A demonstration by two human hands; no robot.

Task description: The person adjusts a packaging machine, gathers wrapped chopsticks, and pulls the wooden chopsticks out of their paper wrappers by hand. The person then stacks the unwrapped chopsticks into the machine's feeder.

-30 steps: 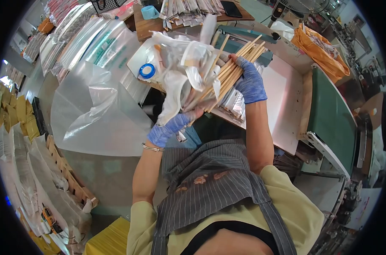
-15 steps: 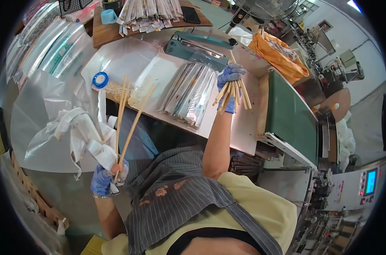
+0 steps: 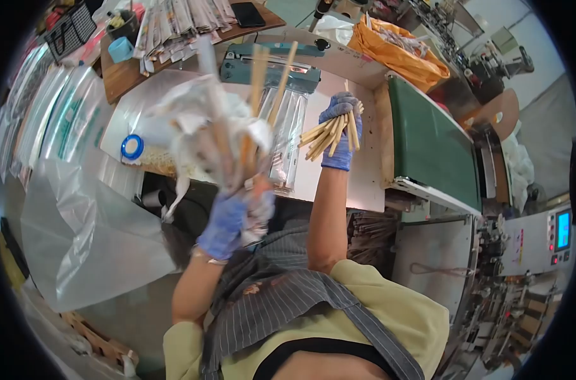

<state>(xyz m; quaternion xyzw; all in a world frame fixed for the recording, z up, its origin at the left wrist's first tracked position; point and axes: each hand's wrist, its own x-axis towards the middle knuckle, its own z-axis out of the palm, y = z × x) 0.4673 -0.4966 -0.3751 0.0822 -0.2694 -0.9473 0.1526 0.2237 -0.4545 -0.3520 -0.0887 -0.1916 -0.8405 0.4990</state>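
My left hand, in a blue glove, is closed around a blurred bunch of crumpled white wrappers and a few long wooden sticks that look like chopsticks. This bunch is raised over the near edge of the worktable. Gloved too, my right hand grips a bundle of wooden chopsticks, their ends fanned out toward me. Left of it, long clear-wrapped packets lie on the table, partly hidden behind the left hand's sticks.
A green heat sealer stands at the table's back. On a wooden board are paper-wrapped packets, a phone and a blue cup. A blue tape roll lies left; a green conveyor belt runs right.
My left hand has swung up and to the right with the wrappers and sticks, now over the table. My right hand keeps its bundle, its sticks tilted more to the left. The view has shifted.
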